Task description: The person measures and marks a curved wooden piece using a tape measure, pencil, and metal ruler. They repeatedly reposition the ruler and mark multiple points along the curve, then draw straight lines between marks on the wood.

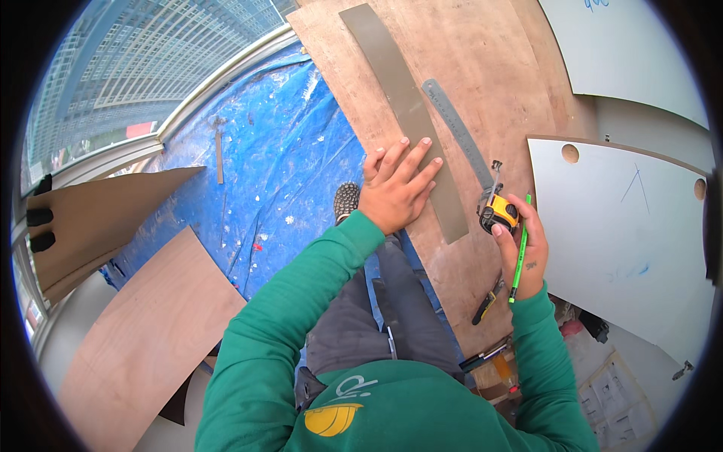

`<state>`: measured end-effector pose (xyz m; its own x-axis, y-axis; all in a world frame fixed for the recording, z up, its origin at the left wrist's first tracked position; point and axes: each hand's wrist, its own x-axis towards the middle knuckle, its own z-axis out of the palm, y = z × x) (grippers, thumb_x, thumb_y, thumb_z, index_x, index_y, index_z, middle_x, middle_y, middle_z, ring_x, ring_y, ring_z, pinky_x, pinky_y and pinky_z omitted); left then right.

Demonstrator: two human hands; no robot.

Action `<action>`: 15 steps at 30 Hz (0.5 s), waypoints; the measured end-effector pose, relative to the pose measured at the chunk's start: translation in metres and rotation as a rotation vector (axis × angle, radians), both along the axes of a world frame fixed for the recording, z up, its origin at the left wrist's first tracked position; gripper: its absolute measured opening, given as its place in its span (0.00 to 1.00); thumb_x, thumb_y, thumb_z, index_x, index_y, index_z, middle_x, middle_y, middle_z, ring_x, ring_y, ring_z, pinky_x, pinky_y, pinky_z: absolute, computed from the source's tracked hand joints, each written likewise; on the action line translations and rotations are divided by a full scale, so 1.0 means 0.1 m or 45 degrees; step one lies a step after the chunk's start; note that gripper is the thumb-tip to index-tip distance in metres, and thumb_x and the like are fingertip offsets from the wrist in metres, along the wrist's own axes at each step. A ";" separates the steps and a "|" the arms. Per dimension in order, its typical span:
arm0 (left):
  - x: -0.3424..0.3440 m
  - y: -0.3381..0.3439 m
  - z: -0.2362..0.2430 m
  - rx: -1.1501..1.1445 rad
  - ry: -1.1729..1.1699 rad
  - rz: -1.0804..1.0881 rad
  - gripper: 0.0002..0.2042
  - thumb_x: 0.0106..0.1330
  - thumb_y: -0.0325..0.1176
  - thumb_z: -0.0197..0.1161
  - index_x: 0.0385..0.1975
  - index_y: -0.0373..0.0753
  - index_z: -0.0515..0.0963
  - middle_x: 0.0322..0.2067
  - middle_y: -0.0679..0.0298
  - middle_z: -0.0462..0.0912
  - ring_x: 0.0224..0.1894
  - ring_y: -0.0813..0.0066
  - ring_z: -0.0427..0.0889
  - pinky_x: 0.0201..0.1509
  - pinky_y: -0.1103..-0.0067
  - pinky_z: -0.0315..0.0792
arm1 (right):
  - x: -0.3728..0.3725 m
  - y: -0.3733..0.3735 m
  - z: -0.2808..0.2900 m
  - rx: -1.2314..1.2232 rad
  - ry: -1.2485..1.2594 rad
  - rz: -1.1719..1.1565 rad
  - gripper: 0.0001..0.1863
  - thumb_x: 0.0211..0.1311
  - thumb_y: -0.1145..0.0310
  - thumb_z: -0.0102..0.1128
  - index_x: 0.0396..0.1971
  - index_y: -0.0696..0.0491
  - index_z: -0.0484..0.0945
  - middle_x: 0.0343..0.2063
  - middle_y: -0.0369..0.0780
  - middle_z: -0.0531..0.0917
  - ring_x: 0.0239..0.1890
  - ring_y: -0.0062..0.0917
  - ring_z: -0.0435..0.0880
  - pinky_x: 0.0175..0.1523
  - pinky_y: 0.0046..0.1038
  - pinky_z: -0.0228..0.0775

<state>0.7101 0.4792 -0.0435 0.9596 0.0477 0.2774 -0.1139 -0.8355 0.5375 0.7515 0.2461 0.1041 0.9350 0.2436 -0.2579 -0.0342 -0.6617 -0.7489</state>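
My left hand (pixel 398 184) lies flat with fingers spread across a long grey-brown strip (pixel 392 68). The strip rests on a large plywood sheet (pixel 497 68) near its left edge. In my right hand (pixel 533 252) is a yellow and black tape measure (pixel 500 212), held between thumb and fingers just above the plywood. A green pencil (pixel 520 260) is also tucked in that hand, lying across the fingers and palm. Between the hands, a metal ruler (pixel 456 128) lies on the plywood, its near end beside the tape measure. A yellow and black utility knife (pixel 488 303) lies closer to me.
White panels (pixel 614 218) with round holes or pen marks stand at the right. Blue sheeting (pixel 279 143) covers the floor at left, under a window. Loose boards (pixel 151 324) lean at the lower left. Small tools and a box (pixel 493 371) sit near my right elbow.
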 end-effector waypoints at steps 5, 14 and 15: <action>0.01 -0.02 0.00 0.042 0.028 0.019 0.22 0.67 0.42 0.72 0.61 0.61 0.85 0.72 0.70 0.76 0.72 0.61 0.71 0.75 0.59 0.54 | 0.02 -0.09 -0.12 0.068 0.016 -0.021 0.27 0.69 0.76 0.69 0.67 0.61 0.76 0.58 0.45 0.84 0.57 0.30 0.84 0.67 0.31 0.74; 0.12 0.03 0.18 0.209 0.100 -0.056 0.24 0.68 0.45 0.72 0.65 0.58 0.82 0.70 0.68 0.76 0.70 0.59 0.71 0.73 0.59 0.58 | -0.12 -0.49 -0.16 0.125 0.046 -0.056 0.27 0.69 0.75 0.69 0.66 0.60 0.76 0.56 0.44 0.85 0.55 0.28 0.84 0.65 0.30 0.75; 0.15 0.05 0.24 0.202 0.139 -0.084 0.25 0.68 0.45 0.72 0.66 0.58 0.82 0.69 0.68 0.77 0.69 0.59 0.71 0.73 0.59 0.58 | -0.14 -0.54 -0.17 0.128 0.039 -0.058 0.27 0.69 0.76 0.68 0.66 0.60 0.76 0.55 0.44 0.85 0.55 0.28 0.84 0.64 0.29 0.75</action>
